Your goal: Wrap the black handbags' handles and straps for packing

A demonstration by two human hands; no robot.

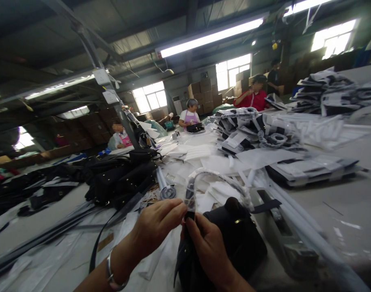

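Observation:
A black handbag [243, 239] lies on the table before me, its arched handle [216, 174] bound in clear and whitish plastic wrap. At the handle's left base, the fingers of my left hand [158, 223] pinch together on the plastic wrap [190, 198]. My right hand [208, 243] closes round the black tab at that same base, thumb on top. Its fingertips are partly hidden behind the bag and handle. Just right of the bag stands a grey tape dispenser [283, 231]. A silver bracelet [111, 271] circles my left wrist.
Several black bags [124, 174] are heaped at left. Wrapped bags [240, 125] pile up at the back right, and a flat wrapped bag [313, 168] lies nearer. White sheets [197, 152] cover the middle. A slanted metal post [124, 121] rises at left. Several people sit or stand beyond.

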